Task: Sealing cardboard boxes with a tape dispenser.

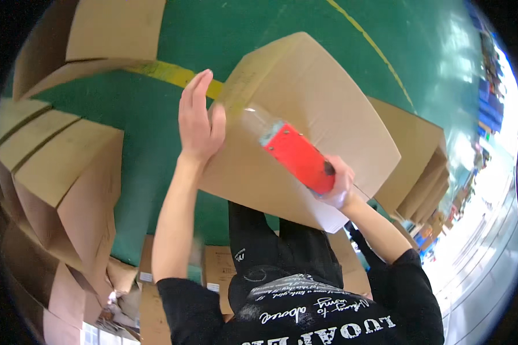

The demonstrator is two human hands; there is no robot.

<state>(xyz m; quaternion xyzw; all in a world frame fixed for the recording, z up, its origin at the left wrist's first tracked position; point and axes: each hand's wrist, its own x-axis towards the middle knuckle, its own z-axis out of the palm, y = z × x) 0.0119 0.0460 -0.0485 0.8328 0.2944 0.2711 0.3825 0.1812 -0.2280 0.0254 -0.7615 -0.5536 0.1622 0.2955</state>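
Dispenser [299,158], apparently, beyond white-lettered shirt [322,310]

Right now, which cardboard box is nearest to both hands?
The large central box: the right hand holds a red tool over it; the other boxes are farther out.

Your bare right hand [341,187] was curled into a closed grip, its fingers partly hidden, and your bare right forearm [379,230] slanted back and outward from that grip to a short black cloth sleeve [410,282]. Left of the grip and farther from your body, your bare left hand [200,129] was unclenched, its fingers together and pointing forward, the thumb apart on the grip's side. Behind it, your bare left forearm [177,221] ran nearly straight back.
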